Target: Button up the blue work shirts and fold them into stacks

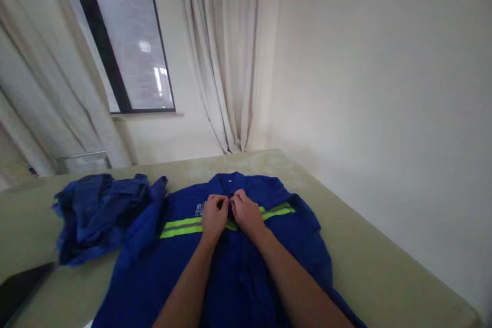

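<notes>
A blue work jacket (180, 271) with yellow-green and grey stripes across the chest lies spread on a bed-like surface, its collar toward the far side. My left hand (214, 215) pinches the jacket's front edge just below the collar. Close beside it, my right hand (246, 215) pinches the other front edge, the fingertips of both hands nearly meeting. Whatever small part sits between the fingers, such as a button, is hidden. White printing shows on the chest left of my left hand.
A crumpled heap of blue clothing (96, 215) lies to the left, against the jacket's sleeve. At the lower left is a dark flat object (23, 287). The pale green covered surface (369, 271) borders a white wall (376, 87) on the right. Curtains (226, 51) and a window stand behind.
</notes>
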`<state>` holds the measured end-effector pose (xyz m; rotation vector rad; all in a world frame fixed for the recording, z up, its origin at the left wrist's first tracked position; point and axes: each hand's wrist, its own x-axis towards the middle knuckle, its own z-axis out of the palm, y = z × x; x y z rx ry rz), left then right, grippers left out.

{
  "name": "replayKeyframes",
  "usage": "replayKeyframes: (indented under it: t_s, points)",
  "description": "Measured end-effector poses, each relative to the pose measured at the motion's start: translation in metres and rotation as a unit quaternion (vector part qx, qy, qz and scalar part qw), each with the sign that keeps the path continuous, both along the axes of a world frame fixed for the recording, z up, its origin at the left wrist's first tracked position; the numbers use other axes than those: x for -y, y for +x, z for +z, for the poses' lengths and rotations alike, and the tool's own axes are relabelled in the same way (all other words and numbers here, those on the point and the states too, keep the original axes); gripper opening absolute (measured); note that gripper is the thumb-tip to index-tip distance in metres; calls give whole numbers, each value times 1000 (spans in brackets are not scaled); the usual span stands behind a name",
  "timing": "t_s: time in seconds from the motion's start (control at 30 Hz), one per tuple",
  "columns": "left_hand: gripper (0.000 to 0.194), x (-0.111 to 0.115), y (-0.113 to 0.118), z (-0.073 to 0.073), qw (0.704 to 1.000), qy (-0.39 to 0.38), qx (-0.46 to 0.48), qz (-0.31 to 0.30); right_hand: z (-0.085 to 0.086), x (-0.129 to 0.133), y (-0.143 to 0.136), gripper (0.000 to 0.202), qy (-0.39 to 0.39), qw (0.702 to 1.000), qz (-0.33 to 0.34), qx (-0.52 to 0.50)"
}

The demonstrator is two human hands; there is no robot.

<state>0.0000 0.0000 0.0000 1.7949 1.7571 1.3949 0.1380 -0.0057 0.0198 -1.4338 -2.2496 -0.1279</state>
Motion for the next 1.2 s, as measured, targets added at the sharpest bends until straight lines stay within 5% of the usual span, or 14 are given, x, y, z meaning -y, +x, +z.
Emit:
replayKeyframes:
  t_s: [0.17, 0.4, 0.57, 0.73, 0.9, 1.03, 1.2]
  points:
    - [24, 2, -4, 3, 1000, 0, -16, -17, 4, 3, 2, 22, -19, 999, 27, -22]
    - [27, 5, -3, 9, 994, -49, -72, -67, 0, 3, 5, 18, -59, 992, -31, -107]
    - [38, 9, 0, 14, 980, -95, -148, -89, -10, -15, 13, 12, -65, 971, -78, -218]
    - [46, 20, 6, 26, 956, -143, -242, -83, -19, -40, 31, 31, -34, 940, -141, -309]
    - [73, 62, 36, 39, 913, -215, -321, -132, -19, -54, 29, 27, -64, 938, -125, -316]
    - [94, 115, 51, 37, 849, -288, -393, -202, -13, -60, 23, 28, -103, 938, -109, -313]
    - [64, 146, 39, 23, 896, -205, -347, -183, -9, -65, 24, 37, -144, 933, -92, -316]
